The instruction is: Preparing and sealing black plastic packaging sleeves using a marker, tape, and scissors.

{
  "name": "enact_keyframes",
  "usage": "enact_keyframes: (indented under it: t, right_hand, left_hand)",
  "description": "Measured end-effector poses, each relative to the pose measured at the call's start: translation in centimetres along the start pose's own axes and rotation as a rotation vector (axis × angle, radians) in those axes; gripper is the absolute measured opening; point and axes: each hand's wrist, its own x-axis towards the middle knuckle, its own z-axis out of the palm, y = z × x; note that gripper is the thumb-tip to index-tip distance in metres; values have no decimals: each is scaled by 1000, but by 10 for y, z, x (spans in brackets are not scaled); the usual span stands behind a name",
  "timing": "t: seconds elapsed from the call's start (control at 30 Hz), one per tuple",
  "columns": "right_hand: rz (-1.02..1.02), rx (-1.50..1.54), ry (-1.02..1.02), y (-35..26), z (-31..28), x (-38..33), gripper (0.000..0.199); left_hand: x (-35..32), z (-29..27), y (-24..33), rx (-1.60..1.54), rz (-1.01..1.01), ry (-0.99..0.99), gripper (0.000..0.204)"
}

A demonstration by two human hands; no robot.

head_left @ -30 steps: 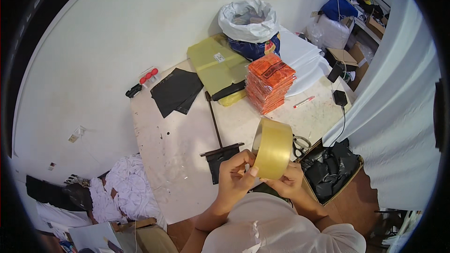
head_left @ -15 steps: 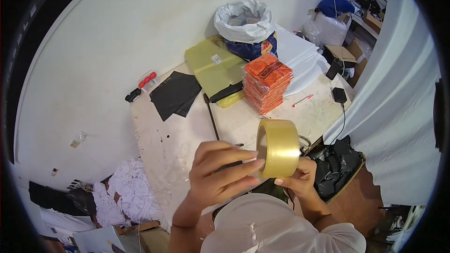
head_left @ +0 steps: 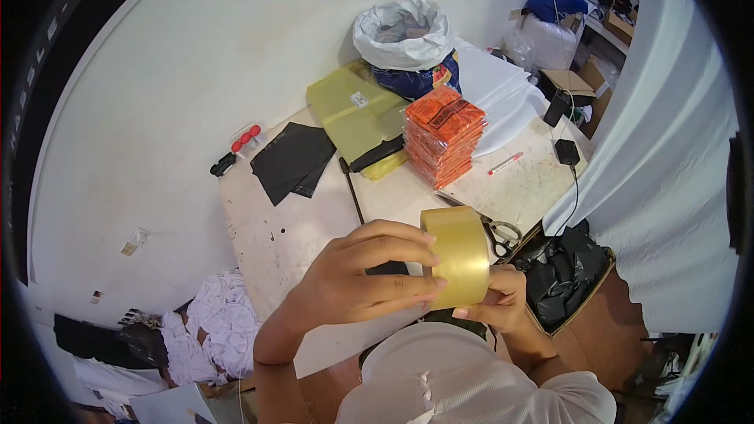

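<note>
A wide roll of clear yellowish packing tape (head_left: 462, 255) stands on edge above the near side of the table. My right hand (head_left: 500, 298) is closed on its lower right side, thumb underneath. From the left, my left hand (head_left: 365, 271) reaches across with its fingertips over the roll's left rim; its thumb is hidden. Beyond the roll lies a pair of scissors (head_left: 503, 237) with dark handles, partly covered by the tape. A stack of orange packets in clear wrap (head_left: 444, 137) rises farther back.
Dark sheets (head_left: 292, 161), a yellow-green package (head_left: 349, 98), a white-lined sack (head_left: 404, 35) and a red-and-white pen (head_left: 505, 163) are on the white table (head_left: 275, 251). A black adapter (head_left: 565, 151) sits at the right edge. Black bags (head_left: 561, 275) fill a box below.
My left hand has moved up to the tape roll, and its fingertips now overlap the rim. The roll has shifted slightly left and down, uncovering more of the scissors.
</note>
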Motion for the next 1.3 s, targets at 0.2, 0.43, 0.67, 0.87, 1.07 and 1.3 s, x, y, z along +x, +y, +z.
enact_keyframes:
  t: [0.2,0.43,0.67,0.87,1.07,1.3]
  right_hand:
    - [-13,-50,-28,0,1,0,33]
    - [114,6,-52,8,-2,-6,42]
    - [128,19,-74,9,-1,-6,42]
    - [95,-30,-61,2,0,-6,45]
    - [97,-35,-84,8,-1,-4,44]
    - [180,10,-109,12,4,-2,41]
  left_hand:
    - [2,-2,3,14,12,4,19]
    - [-2,5,4,147,-79,-25,17]
    - [-15,10,-10,68,11,-17,20]
    - [-3,-4,2,-135,-60,-99,26]
    - [-2,-10,-4,-146,-145,-128,21]
    - [3,-19,-9,-33,-164,-208,12]
